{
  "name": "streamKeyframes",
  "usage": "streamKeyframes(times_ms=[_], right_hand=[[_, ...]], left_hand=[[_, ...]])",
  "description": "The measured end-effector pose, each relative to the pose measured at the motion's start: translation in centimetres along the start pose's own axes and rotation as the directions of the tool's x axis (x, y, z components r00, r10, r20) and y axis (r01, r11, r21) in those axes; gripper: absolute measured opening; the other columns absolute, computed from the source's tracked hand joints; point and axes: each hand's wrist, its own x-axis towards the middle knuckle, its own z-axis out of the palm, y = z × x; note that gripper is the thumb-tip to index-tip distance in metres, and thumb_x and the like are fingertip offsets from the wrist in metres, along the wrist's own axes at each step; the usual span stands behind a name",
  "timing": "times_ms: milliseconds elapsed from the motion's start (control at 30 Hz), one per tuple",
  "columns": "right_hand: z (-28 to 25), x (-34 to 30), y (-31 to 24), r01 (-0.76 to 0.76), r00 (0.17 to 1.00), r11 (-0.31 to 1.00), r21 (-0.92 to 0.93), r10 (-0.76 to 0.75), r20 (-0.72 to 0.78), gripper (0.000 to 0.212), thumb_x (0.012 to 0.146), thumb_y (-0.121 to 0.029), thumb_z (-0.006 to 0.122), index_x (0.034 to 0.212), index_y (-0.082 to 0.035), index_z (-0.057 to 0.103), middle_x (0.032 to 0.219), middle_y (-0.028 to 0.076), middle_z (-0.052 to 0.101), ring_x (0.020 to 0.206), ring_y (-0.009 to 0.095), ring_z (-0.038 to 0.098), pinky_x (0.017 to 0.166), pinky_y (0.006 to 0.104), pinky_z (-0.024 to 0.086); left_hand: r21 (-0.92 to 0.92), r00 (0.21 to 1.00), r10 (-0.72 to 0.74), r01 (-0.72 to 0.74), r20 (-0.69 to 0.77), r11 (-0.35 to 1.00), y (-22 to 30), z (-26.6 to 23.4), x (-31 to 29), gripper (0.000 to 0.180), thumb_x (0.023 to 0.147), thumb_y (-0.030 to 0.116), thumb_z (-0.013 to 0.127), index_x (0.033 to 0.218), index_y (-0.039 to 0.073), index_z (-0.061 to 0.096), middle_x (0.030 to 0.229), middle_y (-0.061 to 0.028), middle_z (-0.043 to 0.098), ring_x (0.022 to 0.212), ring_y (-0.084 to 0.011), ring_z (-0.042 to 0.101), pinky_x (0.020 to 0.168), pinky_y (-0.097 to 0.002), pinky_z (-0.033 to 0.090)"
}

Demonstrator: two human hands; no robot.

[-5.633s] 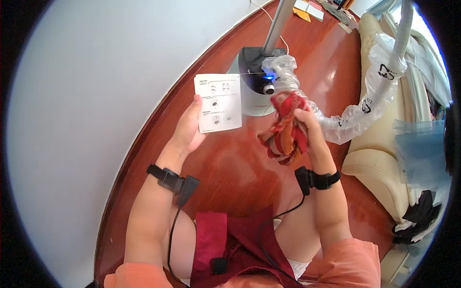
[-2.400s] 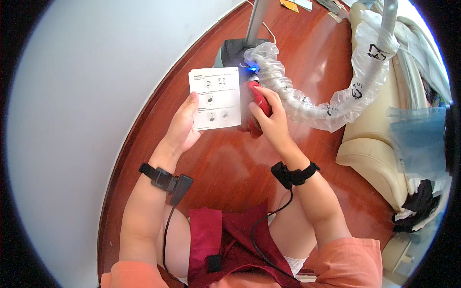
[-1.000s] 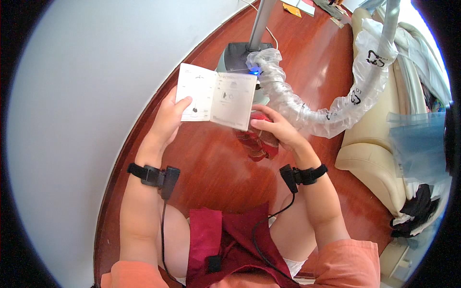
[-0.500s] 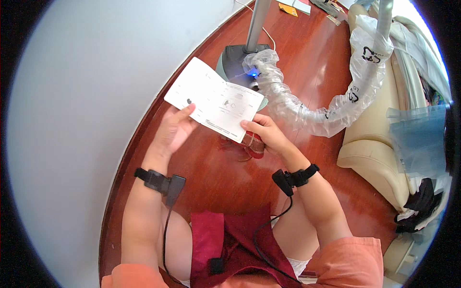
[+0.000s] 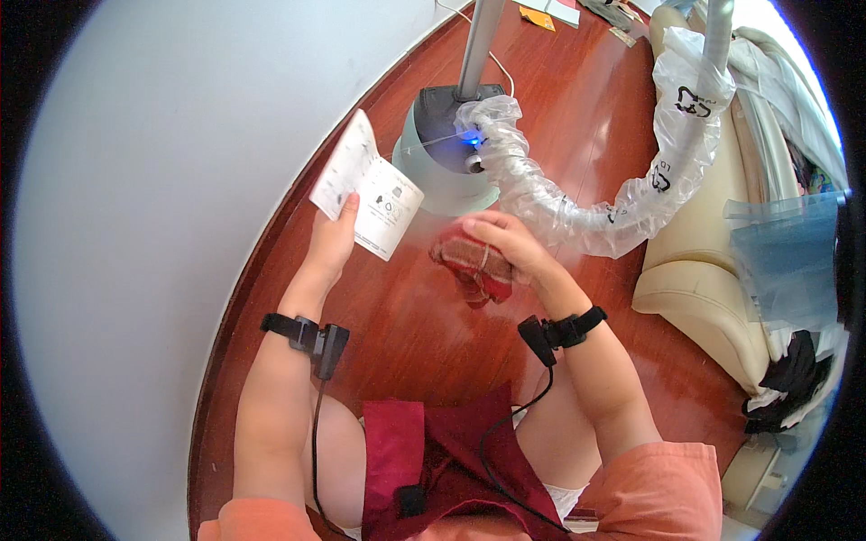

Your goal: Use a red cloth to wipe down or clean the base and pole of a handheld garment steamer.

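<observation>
My left hand (image 5: 334, 236) grips a white booklet (image 5: 383, 215) by its lower edge, thumb on the page. The booklet stands partly folded open, with small print and drawings on its pages. Over to the right, my right hand (image 5: 512, 243) is closed on a bunched red and brown checked cloth (image 5: 471, 267), which hangs below the fingers. Just beyond both hands stands the base of an upright appliance, apparently a garment steamer (image 5: 442, 126), with a blue light lit on it.
A hose (image 5: 586, 219) in crinkled clear plastic loops from the base up to the right. A metal pole (image 5: 481, 50) rises from the base. Cream upholstered furniture (image 5: 690, 298) lines the right side, a pale wall (image 5: 144, 225) the left. Dark red cloth (image 5: 460, 451) covers my lap.
My right hand has let go of the booklet and holds the checked cloth up. The booklet, now in my left hand alone, has folded and swung left, uncovering the appliance's base.
</observation>
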Motion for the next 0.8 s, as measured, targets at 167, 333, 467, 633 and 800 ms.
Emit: streamKeyframes(times_ms=[167, 333, 467, 633, 800], right_hand=[[1.2, 1.0, -1.1, 0.429, 0.896, 0.894, 0.131, -0.402, -0.187, 0.029, 0.085, -0.023, 0.054, 0.104, -0.002, 0.056, 0.092, 0.004, 0.060, 0.084, 0.010, 0.055, 0.076, 0.0233, 0.043], [3.1, 2.8, 1.0, 0.531, 0.660, 0.700, -0.477, -0.695, -0.285, 0.048, 0.075, -0.026, 0.065, 0.114, -0.004, 0.049, 0.116, 0.013, 0.044, 0.107, 0.021, 0.043, 0.090, 0.0311, 0.035], [4.3, 3.9, 2.7, 0.553, 0.537, 0.317, -0.770, -0.843, 0.038, 0.060, 0.071, -0.024, 0.067, 0.121, -0.004, 0.041, 0.122, 0.018, 0.039, 0.108, 0.031, 0.041, 0.093, 0.0371, 0.032], [4.4, 4.6, 3.5, 0.591, 0.522, 0.373, -0.715, -0.853, -0.013, 0.054, 0.071, -0.017, 0.066, 0.118, -0.005, 0.043, 0.121, 0.019, 0.041, 0.110, 0.036, 0.039, 0.094, 0.0408, 0.030], [7.8, 1.6, 4.0, 0.601, 0.573, 0.265, -0.754, -0.800, 0.176, 0.049, 0.069, -0.013, 0.066, 0.115, -0.008, 0.047, 0.115, 0.015, 0.043, 0.105, 0.035, 0.038, 0.090, 0.0403, 0.033]], left_hand=[[-0.204, 0.970, 0.038, 0.012, 0.239, 0.979, 0.1, 1.8, -1.3, 0.043, 0.090, 0.020, 0.046, 0.124, -0.004, 0.037, 0.123, -0.0121, 0.045, 0.112, -0.0193, 0.043, 0.094, -0.0308, 0.034], [-0.562, 0.849, -0.060, 0.398, 0.525, 0.725, 0.9, 3.0, -2.7, 0.046, 0.090, 0.026, 0.039, 0.129, 0.002, 0.031, 0.130, -0.0120, 0.038, 0.117, -0.0235, 0.040, 0.098, -0.0379, 0.032], [-0.644, 0.877, -0.020, 0.367, 0.479, 0.671, 1.0, 3.9, -3.3, 0.048, 0.092, 0.036, 0.029, 0.130, 0.006, 0.030, 0.130, -0.0082, 0.039, 0.117, -0.0212, 0.039, 0.100, -0.0377, 0.029], [-0.749, 0.915, -0.020, 0.342, 0.402, 0.567, 0.7, 5.4, -3.0, 0.052, 0.092, 0.044, 0.025, 0.129, 0.008, 0.032, 0.126, -0.0082, 0.041, 0.115, -0.0205, 0.040, 0.099, -0.0367, 0.030], [-0.690, 0.914, -0.043, 0.336, 0.404, 0.641, -0.4, 3.8, -2.3, 0.057, 0.090, 0.051, 0.022, 0.115, 0.005, 0.044, 0.109, -0.0136, 0.052, 0.100, -0.0239, 0.052, 0.088, -0.0369, 0.041]])
